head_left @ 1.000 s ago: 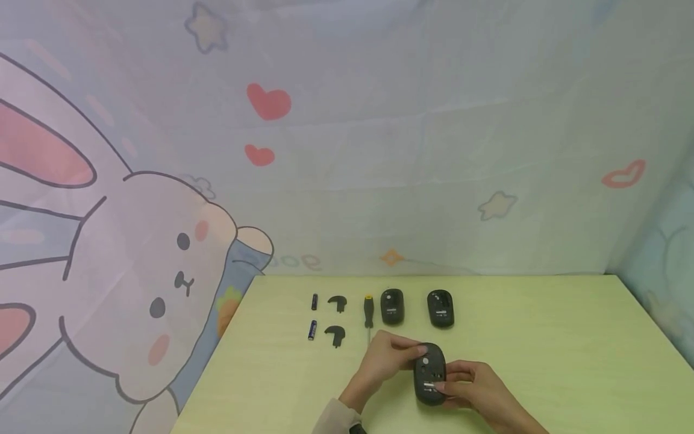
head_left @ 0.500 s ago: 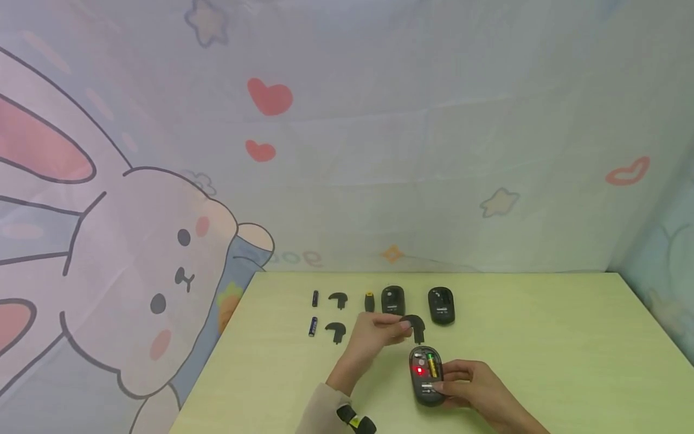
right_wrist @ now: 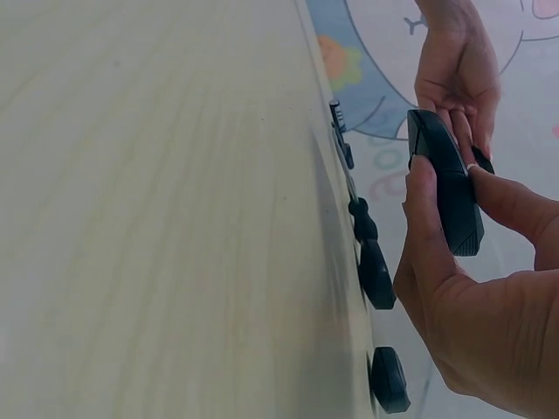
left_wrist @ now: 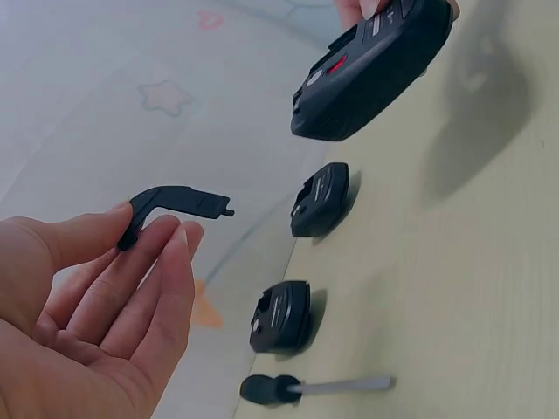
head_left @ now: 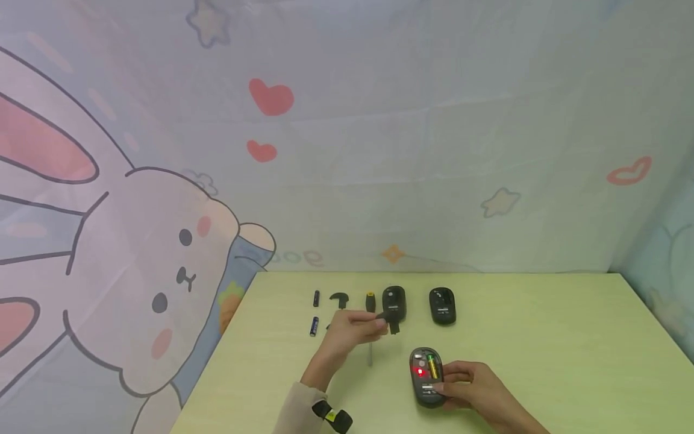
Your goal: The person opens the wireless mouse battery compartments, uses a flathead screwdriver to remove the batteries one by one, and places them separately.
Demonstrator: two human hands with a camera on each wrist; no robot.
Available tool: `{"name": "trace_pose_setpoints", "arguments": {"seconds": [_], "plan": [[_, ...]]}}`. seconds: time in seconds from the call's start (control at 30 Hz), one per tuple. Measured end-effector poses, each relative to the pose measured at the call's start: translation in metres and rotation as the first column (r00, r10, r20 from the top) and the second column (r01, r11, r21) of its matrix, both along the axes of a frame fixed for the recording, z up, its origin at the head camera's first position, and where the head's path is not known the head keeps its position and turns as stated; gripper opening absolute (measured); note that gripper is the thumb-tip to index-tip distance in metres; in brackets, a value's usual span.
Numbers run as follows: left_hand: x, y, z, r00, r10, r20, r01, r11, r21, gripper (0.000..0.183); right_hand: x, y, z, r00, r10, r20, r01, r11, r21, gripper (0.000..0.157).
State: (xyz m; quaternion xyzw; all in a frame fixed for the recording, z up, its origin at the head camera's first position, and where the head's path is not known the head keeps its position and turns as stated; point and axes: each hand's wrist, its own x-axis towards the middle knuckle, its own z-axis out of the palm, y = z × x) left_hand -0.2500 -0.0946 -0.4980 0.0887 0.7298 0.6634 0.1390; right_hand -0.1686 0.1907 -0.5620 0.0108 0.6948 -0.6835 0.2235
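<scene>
My left hand (head_left: 349,333) pinches a dark curved battery cover (left_wrist: 179,199) between thumb and fingers; its narrow tab end sticks out. My right hand (head_left: 473,386) grips a black computer mouse (head_left: 426,395) by its right side, underside up. A green and yellow battery (head_left: 432,366) lies in its uncovered compartment, and a red light glows on the underside. In the left wrist view that mouse is raised above the table, its shadow falling on the surface. The cover is held to the left of the mouse, apart from it.
Two more black mice, a left one (head_left: 398,296) and a right one (head_left: 443,306), lie underside up toward the back of the table (head_left: 542,355). A screwdriver (left_wrist: 341,386), two batteries (head_left: 314,326) and another cover (head_left: 340,298) lie left of them. A printed cloth (head_left: 379,150) hangs behind.
The left hand has lifted the battery cover off the mouse and carried it up and left, exposing the battery and the lit red light. The right hand has kept its hold almost in place.
</scene>
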Motion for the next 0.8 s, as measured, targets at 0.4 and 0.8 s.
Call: {"name": "trace_pose_setpoints", "arguments": {"seconds": [0.4,0.8], "plan": [[0.005,-0.050,-0.015,0.998,0.030,0.056,-0.026,0.998,-0.058,0.038,-0.004,0.003,-0.002,1.000,0.006,0.009,-0.006,1.000,0.007,0.063],[0.009,-0.090,-0.040,0.987,0.079,0.138,-0.066,0.993,-0.100,0.036,-0.006,0.001,-0.003,1.000,-0.014,0.024,0.014,1.000,0.011,0.065]]}}
